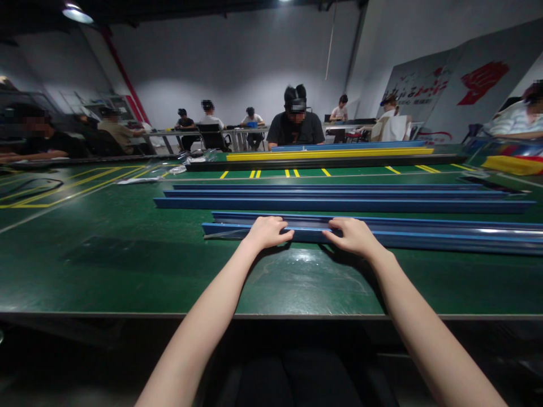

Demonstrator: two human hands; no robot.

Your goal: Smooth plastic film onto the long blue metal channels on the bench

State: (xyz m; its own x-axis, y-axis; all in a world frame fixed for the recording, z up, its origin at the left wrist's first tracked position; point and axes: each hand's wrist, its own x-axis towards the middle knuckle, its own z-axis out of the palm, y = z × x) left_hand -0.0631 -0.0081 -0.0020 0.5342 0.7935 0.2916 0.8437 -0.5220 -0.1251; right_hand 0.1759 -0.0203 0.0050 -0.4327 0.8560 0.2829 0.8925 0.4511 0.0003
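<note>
A long blue channel-shaped rail [424, 238] lies on the green table in front of me, its open groove facing up. My left hand [268, 231] grips its near wall, fingers curled over into the groove and thumb along the front face. A short way to the right, my right hand [350, 233] holds the same rail in a like manner, thumb pointing left. Some clear film [231, 233] shows near the rail's left end. Its right end runs out of view. Just beyond lies another blue rail [339, 204], parallel to it.
Farther back on the green table [127, 282] lie a black strip [322, 162], a yellow strip [331, 153] and clear plastic bags [169, 168]. Yellow tape lines [254, 174] mark the surface. A person [296, 124] sits across the table, with several others around the room.
</note>
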